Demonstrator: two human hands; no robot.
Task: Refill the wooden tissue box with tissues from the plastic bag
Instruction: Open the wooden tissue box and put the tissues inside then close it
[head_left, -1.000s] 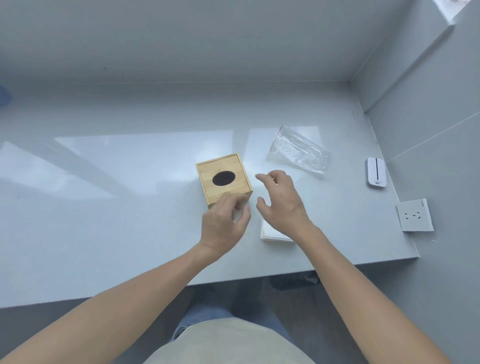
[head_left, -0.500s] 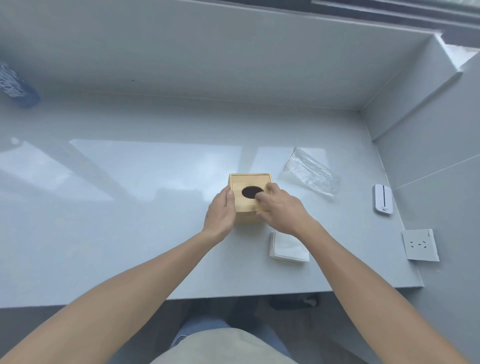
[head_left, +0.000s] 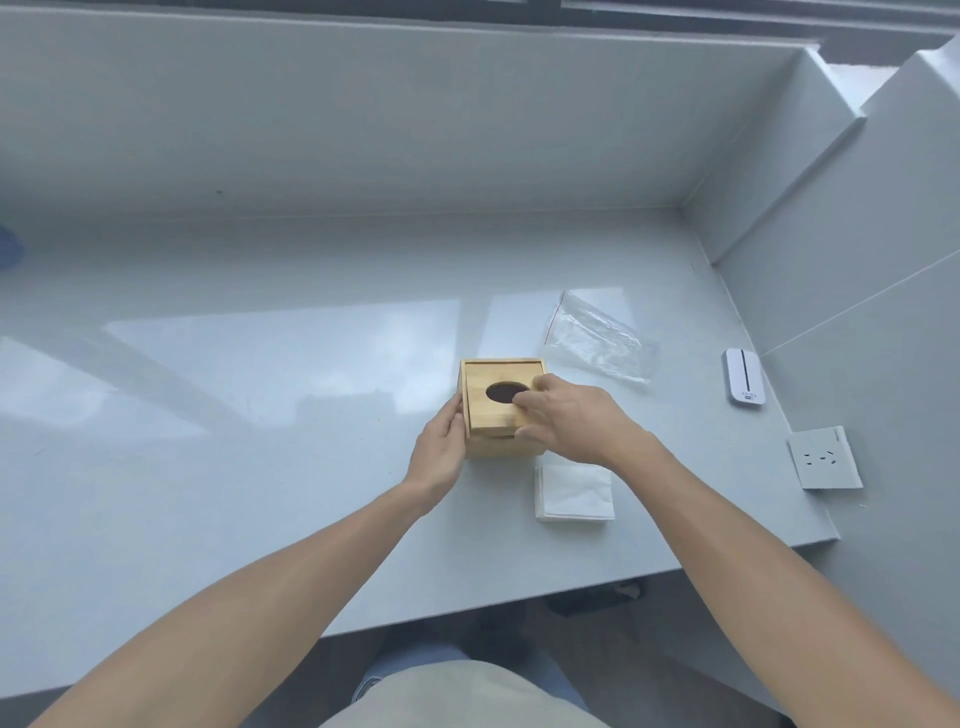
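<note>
The wooden tissue box (head_left: 493, 441) stands on the grey counter, its sliding lid (head_left: 488, 410) with a dark oval hole pulled a little toward me and overhanging the front. My left hand (head_left: 441, 447) presses against the box's left side. My right hand (head_left: 566, 415) grips the lid's right part, thumb at the oval hole. A white stack of tissues (head_left: 574, 492) lies flat just in front and to the right of the box. The clear plastic bag (head_left: 597, 338) with a red seal strip lies empty behind the box to the right.
A small white device (head_left: 744, 375) lies at the counter's right side. A white wall socket (head_left: 825, 457) sits on the right wall, which closes off the counter there. A blue object (head_left: 8, 249) shows at the far left edge. The counter's front edge (head_left: 519, 603) runs below my forearms.
Both hands came onto the box from beside it. The box was turned square to me, and the lid has slid slightly toward me. The tissue stack is now uncovered.
</note>
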